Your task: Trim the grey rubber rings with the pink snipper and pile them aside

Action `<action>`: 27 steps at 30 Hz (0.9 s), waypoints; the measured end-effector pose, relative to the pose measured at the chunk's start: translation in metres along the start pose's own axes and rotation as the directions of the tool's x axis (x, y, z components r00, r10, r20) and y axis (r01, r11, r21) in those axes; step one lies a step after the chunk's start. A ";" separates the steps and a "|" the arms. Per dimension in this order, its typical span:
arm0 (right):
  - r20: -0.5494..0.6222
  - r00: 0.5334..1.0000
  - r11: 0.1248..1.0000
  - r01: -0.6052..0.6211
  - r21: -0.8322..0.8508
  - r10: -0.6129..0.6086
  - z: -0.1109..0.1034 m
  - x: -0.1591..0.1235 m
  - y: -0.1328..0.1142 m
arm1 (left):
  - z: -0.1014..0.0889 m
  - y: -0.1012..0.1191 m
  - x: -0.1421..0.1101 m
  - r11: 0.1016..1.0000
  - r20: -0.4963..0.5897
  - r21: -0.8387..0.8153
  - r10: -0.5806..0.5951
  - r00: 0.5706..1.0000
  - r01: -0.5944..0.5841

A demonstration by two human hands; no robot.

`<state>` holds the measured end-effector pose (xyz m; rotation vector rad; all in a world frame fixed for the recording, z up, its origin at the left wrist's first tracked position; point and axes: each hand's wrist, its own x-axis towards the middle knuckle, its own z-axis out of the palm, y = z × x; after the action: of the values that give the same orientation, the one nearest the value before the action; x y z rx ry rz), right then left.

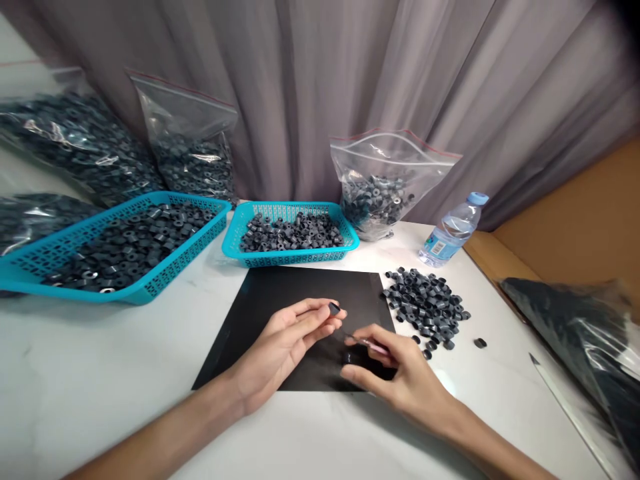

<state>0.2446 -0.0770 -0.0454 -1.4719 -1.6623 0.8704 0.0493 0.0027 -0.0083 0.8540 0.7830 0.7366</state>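
Over a black mat (260, 300), my left hand (295, 327) pinches a small dark-grey plastic ring (335, 309) between thumb and fingertips. To its right, my right hand (395, 367) closes its fingers around a slim tool with a pink handle (376, 348). The thin metal tip points toward the left hand, apart from the ring; its exact kind is too small to make out. My right thumb is held away from the tool. Between thumb and forefinger, a shiny black piece (348, 359) shows lower down at the mat.
A heap of loose grey rings (425, 303) lies right of the mat. Two blue baskets (290, 259) of similar parts stand behind and left, with filled zip bags (380, 200) against the curtain. A water bottle (453, 230) stands at the back right, a cardboard box (580, 207) beyond.
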 end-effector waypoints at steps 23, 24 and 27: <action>-0.049 0.991 0.964 -0.110 0.242 0.125 -0.003 0.010 0.006 | -0.011 -0.001 0.001 0.776 0.070 0.555 0.314 0.947 -0.298; -0.054 0.991 0.960 -0.105 0.261 0.123 -0.004 0.011 0.007 | -0.012 -0.003 0.001 0.691 0.116 0.625 0.378 0.919 -0.363; -0.071 0.992 0.961 -0.084 0.262 0.107 -0.007 0.012 0.008 | -0.014 -0.007 0.000 0.464 0.249 0.729 0.506 0.826 -0.504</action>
<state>0.2539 -0.0638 -0.0478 -1.3960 -1.3674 1.0218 0.0398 0.0043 -0.0203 1.9608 0.8595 0.9290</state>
